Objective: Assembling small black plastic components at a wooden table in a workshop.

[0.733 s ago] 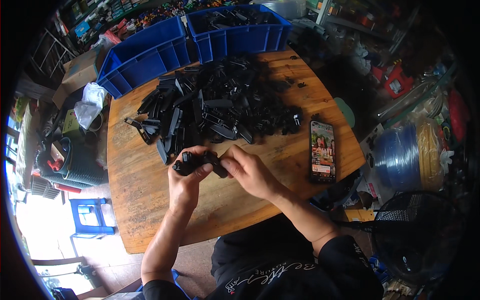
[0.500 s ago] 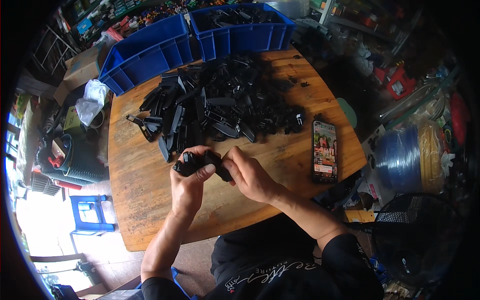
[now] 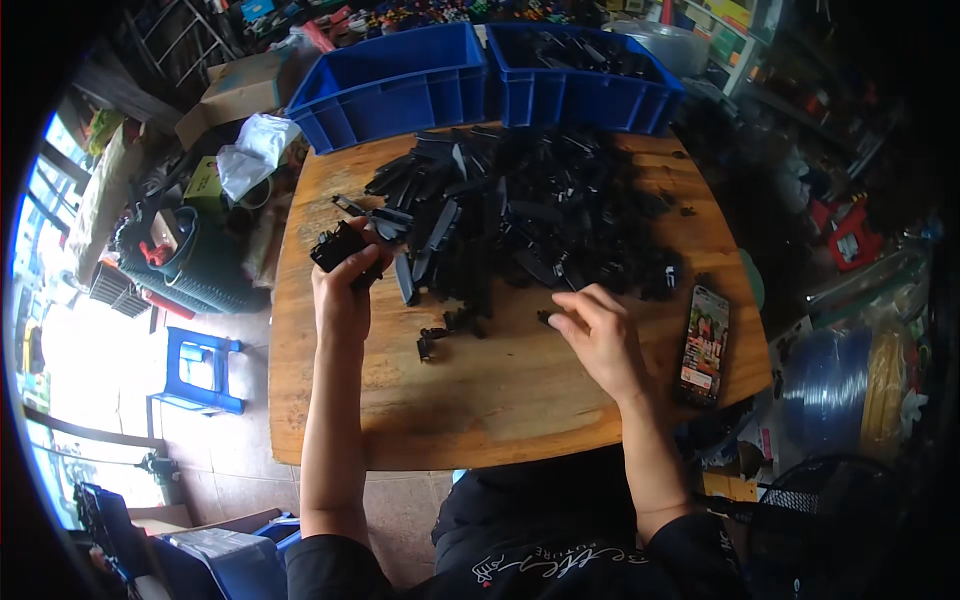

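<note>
Hands parted since earlier frame: left hand now farther left, right hand farther right. Wooden table bare between hands and near edge; black pile crowds far middle. Two blue bins along far edge, one phone near right edge; pile pieces too many to count. Left forearm straight ahead, fingers wrapped round black parts. Right forearm slants inward, fingertips narrow at small dark piece; cannot tell if gripped.
</note>
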`<state>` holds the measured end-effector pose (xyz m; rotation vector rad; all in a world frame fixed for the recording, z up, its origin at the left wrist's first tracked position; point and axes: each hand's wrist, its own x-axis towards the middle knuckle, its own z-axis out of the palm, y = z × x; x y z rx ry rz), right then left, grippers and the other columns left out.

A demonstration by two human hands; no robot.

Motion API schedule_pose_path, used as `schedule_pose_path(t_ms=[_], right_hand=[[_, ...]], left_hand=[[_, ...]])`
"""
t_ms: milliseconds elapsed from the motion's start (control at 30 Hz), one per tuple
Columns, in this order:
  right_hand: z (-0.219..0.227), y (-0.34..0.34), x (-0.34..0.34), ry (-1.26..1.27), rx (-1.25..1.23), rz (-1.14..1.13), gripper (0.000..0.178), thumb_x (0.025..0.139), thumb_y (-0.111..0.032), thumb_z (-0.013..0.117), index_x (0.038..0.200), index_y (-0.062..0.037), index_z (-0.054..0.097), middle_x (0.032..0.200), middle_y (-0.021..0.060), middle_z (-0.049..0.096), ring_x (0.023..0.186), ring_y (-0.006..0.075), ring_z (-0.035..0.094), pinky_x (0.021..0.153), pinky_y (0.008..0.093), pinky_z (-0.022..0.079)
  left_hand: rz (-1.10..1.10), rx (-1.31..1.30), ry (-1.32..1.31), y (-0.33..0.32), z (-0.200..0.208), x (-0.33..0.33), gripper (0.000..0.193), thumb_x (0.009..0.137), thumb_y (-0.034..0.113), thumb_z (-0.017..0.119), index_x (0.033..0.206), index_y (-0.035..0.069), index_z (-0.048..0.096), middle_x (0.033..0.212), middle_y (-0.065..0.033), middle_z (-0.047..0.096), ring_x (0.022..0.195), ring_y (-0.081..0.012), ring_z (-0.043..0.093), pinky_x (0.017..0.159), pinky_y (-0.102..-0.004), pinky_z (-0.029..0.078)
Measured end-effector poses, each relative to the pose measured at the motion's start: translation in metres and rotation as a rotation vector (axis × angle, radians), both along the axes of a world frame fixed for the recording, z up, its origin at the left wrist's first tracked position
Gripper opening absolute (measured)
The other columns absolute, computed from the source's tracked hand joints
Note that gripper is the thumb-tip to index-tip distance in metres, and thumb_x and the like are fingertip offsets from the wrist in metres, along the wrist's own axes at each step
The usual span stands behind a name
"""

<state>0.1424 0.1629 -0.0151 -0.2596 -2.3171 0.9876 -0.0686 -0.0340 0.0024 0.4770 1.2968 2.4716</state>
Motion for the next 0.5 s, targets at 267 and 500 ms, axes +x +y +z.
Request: schedule_pose_path(t_ms=[267,500], right_hand=[[-0.004,-0.01,0.006,-0.125,0.102,0.058,0.022,0.077,0.002,0.059,0.099,0.0012,0.058,0.091,0.0127,0.056,0.076,0.0277,0.059,0.065,0.0347,0.049],[-0.007,-0.005,0.002,-0.057,0.087,0.085,0.019,0.074,0.001,0.062,0.092,-0.0031,0.055,0.085,0.0083,0.055,0.07,0.0241,0.058,0.06,0.0338,0.046]], left_hand=[[0.263,-1.065,0.598,-0.003,-0.003,-0.01,0.027,0.072,0.021,0.07,0.092,0.004,0.062,0.07,-0.0104,0.062,0.065,-0.0206,0.06,0.061,-0.0323,0.047],[0.206,-1.51,0.827,0.005,-0.011,0.014,0.053,0.067,0.02,0.071,0.118,0.018,0.055,0.09,-0.0145,0.065,0.088,-0.0331,0.061,0.073,-0.042,0.048]])
